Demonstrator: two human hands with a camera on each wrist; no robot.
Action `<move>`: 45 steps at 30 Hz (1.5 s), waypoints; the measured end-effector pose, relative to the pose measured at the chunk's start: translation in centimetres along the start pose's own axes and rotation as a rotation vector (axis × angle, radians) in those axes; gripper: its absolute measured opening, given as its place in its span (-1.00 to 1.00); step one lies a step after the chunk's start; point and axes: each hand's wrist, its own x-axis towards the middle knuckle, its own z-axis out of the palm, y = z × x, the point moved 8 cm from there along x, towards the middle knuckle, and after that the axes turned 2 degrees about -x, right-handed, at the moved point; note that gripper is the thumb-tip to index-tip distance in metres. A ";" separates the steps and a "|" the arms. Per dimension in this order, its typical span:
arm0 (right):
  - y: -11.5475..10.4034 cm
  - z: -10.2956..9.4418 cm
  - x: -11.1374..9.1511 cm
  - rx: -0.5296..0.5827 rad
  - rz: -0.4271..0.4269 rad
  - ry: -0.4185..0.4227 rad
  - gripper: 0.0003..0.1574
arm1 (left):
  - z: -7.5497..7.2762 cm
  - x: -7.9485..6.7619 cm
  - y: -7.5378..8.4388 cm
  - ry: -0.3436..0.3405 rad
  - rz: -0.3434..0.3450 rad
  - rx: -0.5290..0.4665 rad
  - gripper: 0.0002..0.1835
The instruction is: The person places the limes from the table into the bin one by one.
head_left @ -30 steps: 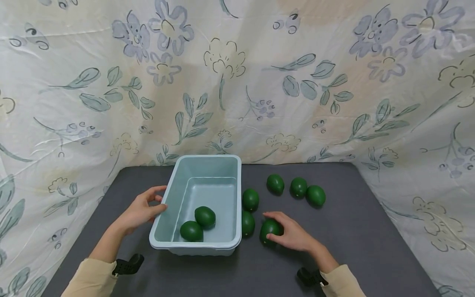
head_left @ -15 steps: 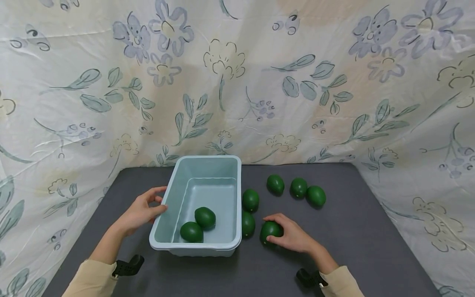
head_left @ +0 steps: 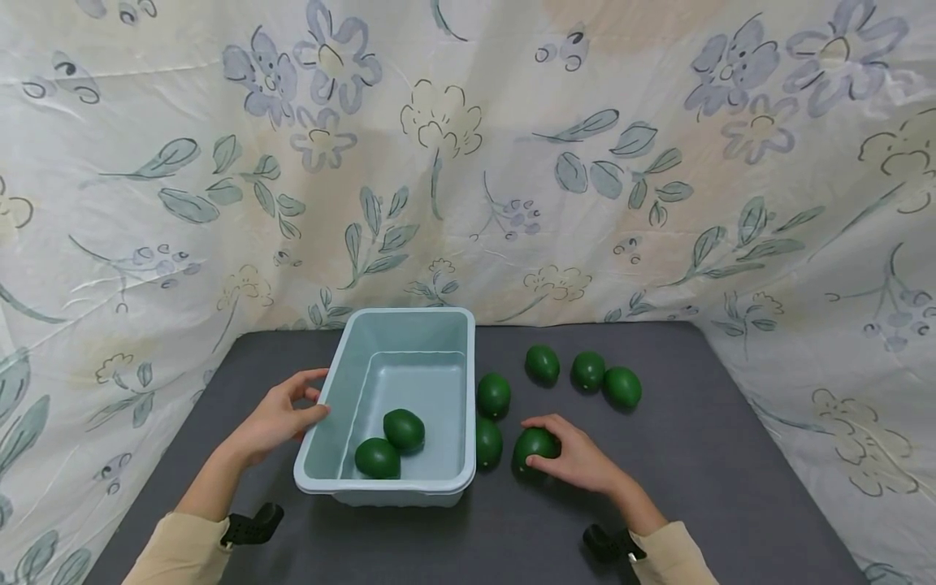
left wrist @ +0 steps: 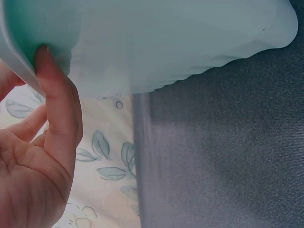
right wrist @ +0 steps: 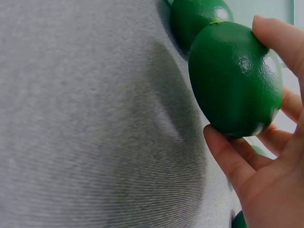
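A pale blue-green plastic tub (head_left: 398,322) stands left of the middle, with two green limes (head_left: 404,429) lying inside near its front end. My left hand (head_left: 274,418) holds the tub's left rim; the left wrist view shows one digit pressed to the wall beneath the rim. To the right of the tub, my right hand (head_left: 581,459) grips another lime (right wrist: 232,78) between thumb and fingers. Whether that lime rests on the table or is slightly raised, I cannot tell. Two limes, one in front (head_left: 488,443) and one behind (head_left: 494,395), lie along the tub's right side.
Farther back on the right, three limes lie on the dark grey table (head_left: 702,455): one alone (head_left: 542,365), and a pair, left (head_left: 588,371) and right (head_left: 622,387), touching. A floral curtain (head_left: 468,162) hangs behind the table and along both sides.
My right hand keeps its grip on the lime and has shifted only very slightly. The left hand, the tub and the other limes have stayed where they were.
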 end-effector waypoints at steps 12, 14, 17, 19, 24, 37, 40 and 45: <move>-0.8 -1.6 1.1 -0.030 -0.001 0.061 -0.33 | 0.0 0.0 0.0 -0.002 0.003 0.008 -0.30; -1.0 -1.8 1.4 -0.028 0.000 0.072 -0.34 | 0.0 0.0 0.0 -0.005 0.004 0.004 -0.30; -1.5 -2.2 1.7 -0.020 0.000 0.081 -0.36 | 0.0 0.0 0.0 -0.005 0.002 0.001 -0.30; -1.7 -2.3 2.0 -0.005 -0.005 0.081 -0.36 | 0.0 0.1 0.1 -0.004 -0.002 0.004 -0.30; -1.9 -2.7 2.6 -0.001 -0.013 0.093 -0.36 | 0.0 0.2 0.1 -0.002 -0.009 0.015 -0.30; -3.0 -3.9 4.1 0.003 -0.016 0.111 -0.36 | 0.0 0.1 0.1 -0.012 -0.001 0.004 -0.30; -3.4 -4.2 4.4 0.002 -0.021 0.111 -0.36 | 0.0 0.0 0.1 -0.012 0.000 0.002 -0.30; -4.2 -5.0 4.9 -0.010 -0.037 0.121 -0.35 | 0.0 0.0 0.1 -0.010 0.003 0.009 -0.30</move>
